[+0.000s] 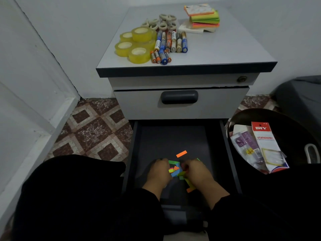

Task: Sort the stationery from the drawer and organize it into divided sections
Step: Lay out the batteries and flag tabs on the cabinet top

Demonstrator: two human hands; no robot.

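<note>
Both hands low in open drawer [225,153], near its front edge: left hand [159,173] and right hand [198,173] curl around a heap of coloured paper strips [176,171] lying between them. One orange strip [181,153] lies apart, just behind. Tape rolls [137,44], batteries [171,43], sticky-note pads [203,18] sit on cabinet top [225,49].

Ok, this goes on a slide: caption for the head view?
Both hands gather coloured paper strips in the open bottom drawer; tape rolls, batteries sorted on top.
</note>
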